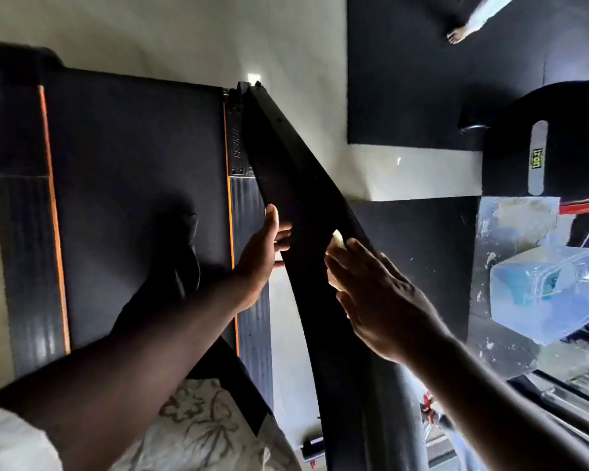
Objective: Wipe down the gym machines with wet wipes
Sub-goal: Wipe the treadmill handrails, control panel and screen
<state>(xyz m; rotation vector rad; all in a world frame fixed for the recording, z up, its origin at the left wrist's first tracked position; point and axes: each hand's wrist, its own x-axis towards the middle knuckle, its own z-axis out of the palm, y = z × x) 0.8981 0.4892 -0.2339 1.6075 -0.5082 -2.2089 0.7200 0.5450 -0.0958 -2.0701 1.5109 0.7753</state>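
A black slanted upright post (306, 205) of a treadmill runs from the deck's far corner down toward me. My left hand (264, 253) rests on the post's left side, thumb on its front edge, fingers wrapped behind it. My right hand (378, 294) presses a white wet wipe (338, 240) flat against the post's right side; only a small bit of wipe shows past the fingertips. The treadmill belt (136, 198), dark with orange stripes along its edges, lies to the left below.
My dark trouser leg and foot (181, 253) stand on the belt. A clear plastic tub of blue wipes (548, 294) sits at the right. Another black machine (551, 141) stands at the upper right, on black floor mats. A person's bare foot (459, 34) shows at the top.
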